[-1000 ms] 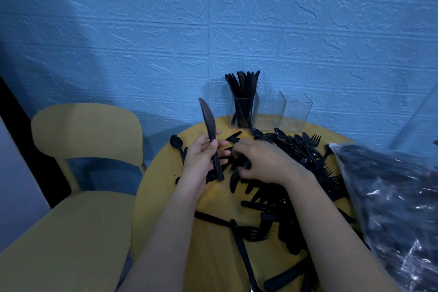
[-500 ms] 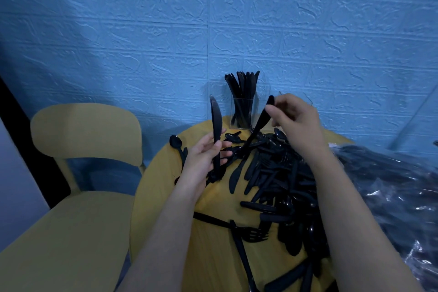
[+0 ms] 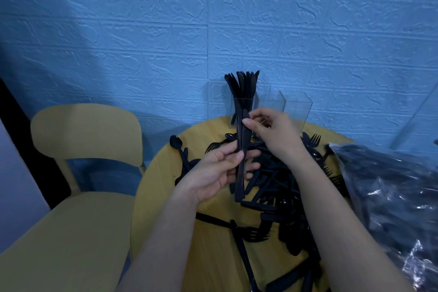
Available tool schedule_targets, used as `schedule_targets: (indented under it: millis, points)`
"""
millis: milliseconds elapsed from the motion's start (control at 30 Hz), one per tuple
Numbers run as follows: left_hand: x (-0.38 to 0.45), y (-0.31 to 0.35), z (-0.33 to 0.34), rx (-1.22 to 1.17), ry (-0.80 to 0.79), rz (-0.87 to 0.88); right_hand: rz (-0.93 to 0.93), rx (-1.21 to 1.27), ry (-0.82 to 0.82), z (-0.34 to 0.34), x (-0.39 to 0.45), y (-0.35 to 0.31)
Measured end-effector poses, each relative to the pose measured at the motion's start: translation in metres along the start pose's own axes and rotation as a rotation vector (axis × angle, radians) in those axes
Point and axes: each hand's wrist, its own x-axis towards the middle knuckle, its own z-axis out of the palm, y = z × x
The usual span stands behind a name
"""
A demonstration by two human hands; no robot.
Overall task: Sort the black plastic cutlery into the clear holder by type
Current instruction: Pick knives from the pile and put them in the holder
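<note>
Both hands hold black knives upright above the round tabletop. The left hand grips the handles, fingers curled round them; the right hand pinches the blades higher up, probably two knives, though they blur together. The clear holder stands at the far edge, its left compartment full of knives. A loose pile of cutlery lies to the right, beside a plastic bag. A chair stands to the left.
</note>
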Motion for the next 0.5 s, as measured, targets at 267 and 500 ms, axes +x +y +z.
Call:
schedule_targets:
  millis: [267, 500]
  points:
    - [0.001, 0.003, -0.012, 0.026, 0.213, 0.093, -0.094, -0.300, -0.056, 0.002, -0.002, 0.008]
    - [0.004, 0.005, -0.027, -0.074, 0.494, 0.208, -0.083, -0.756, -0.709, 0.013, -0.006, 0.026]
